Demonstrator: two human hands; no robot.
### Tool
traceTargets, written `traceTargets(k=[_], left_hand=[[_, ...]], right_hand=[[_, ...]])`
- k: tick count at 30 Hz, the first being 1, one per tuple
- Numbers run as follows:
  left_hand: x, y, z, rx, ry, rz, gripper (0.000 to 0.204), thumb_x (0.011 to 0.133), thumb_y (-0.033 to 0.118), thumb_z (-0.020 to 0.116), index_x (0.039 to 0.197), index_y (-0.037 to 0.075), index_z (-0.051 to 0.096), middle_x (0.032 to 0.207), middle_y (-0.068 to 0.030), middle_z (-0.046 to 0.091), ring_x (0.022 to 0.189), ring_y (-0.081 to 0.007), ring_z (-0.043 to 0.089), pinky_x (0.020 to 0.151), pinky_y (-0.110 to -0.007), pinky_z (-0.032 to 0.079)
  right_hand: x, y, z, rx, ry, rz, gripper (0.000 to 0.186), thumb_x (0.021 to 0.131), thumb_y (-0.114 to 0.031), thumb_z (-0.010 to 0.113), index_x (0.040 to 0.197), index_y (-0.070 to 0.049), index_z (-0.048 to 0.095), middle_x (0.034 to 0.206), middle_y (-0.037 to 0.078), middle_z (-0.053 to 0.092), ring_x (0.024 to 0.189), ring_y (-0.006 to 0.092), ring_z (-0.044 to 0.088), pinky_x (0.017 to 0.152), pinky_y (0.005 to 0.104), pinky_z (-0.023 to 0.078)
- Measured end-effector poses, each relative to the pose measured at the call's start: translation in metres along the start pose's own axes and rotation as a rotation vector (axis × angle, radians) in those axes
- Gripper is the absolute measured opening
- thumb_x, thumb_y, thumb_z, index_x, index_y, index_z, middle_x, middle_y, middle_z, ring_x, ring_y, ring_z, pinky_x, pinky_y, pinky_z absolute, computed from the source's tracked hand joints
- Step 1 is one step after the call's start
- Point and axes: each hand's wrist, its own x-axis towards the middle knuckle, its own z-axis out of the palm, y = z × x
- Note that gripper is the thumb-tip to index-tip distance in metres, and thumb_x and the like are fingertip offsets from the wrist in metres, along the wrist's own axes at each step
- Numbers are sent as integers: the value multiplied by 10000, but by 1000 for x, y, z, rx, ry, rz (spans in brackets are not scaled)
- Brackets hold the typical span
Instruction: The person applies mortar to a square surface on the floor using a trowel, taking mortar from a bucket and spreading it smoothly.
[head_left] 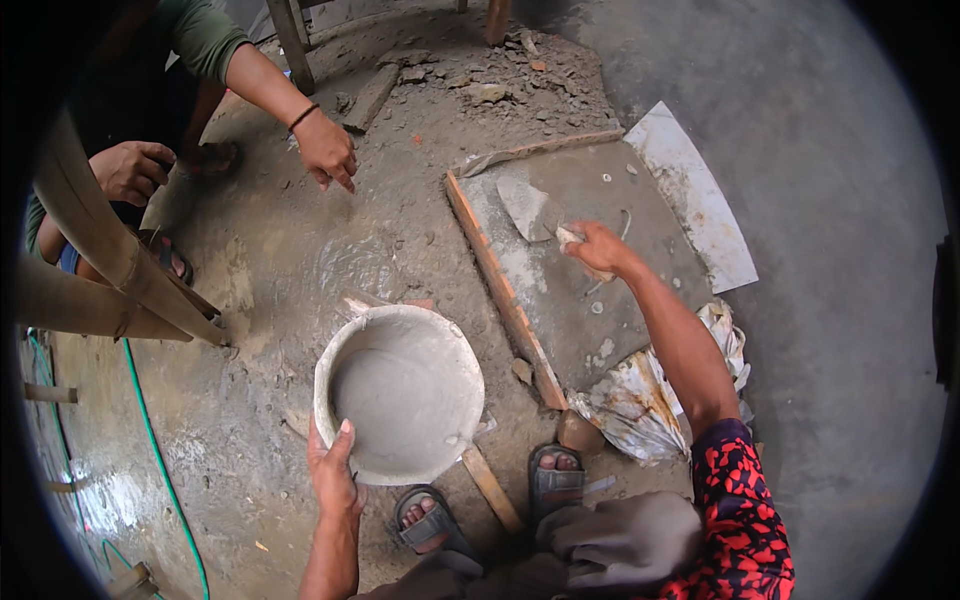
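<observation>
My left hand (336,468) grips the near-left side of a round, cement-crusted bowl (465,375), its thumb up by the rim. Smooth grey wet cement (400,395) lies inside the bowl. Ahead and to the right, my right hand (600,250) is closed around the handle of a trowel (522,207). The trowel's pale, pointed blade rests on or just over a grey cement-smeared slab (570,300), pointing to the far left. A reddish wooden strip (500,285) runs along the slab's left edge.
A co-worker's hand (327,150) points down at the floor, far left. Bamboo poles (110,235) and a green hose (150,435) are at left. Rubble (490,92) lies beyond the slab, a white board (690,195) right of it, a crumpled sack (640,395) nearer me.
</observation>
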Motion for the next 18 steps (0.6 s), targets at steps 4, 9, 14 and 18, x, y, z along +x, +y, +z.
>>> traceTargets(k=[4, 9, 14, 18], left_hand=[[-2, -3, -7, 4, 40, -15, 576, 910, 49, 614, 1439, 26, 389, 1303, -148, 539, 1144, -249, 556, 982, -380, 466], [-4, 2, 2, 25, 79, -24, 557, 919, 62, 610, 1433, 26, 398, 1286, -157, 550, 1129, -253, 567, 971, -380, 475], [-1, 2, -1, 30, 20, -9, 571, 918, 66, 611, 1440, 29, 385, 1310, -158, 531, 1158, -257, 548, 986, -386, 464], [2, -4, -6, 35, -7, -8, 583, 908, 116, 639, 1435, 64, 395, 1291, -128, 539, 1158, -255, 539, 995, -402, 457]], right_hand=[[-22, -19, -11, 313, -146, 364, 514, 813, -247, 665, 1264, -13, 588, 1060, 198, 677, 878, 296, 669, 825, 391, 509], [-48, -6, -7, 229, -79, 210, 518, 863, -233, 653, 1327, -31, 539, 1026, 178, 679, 874, 241, 653, 807, 365, 498], [-51, 4, -7, 112, -78, 102, 542, 855, -245, 652, 1339, -35, 527, 1076, 186, 666, 909, 273, 656, 833, 380, 499], [-49, -20, -29, 235, -251, 358, 552, 844, -270, 656, 1331, -39, 537, 1138, 214, 655, 1021, 314, 644, 902, 394, 483]])
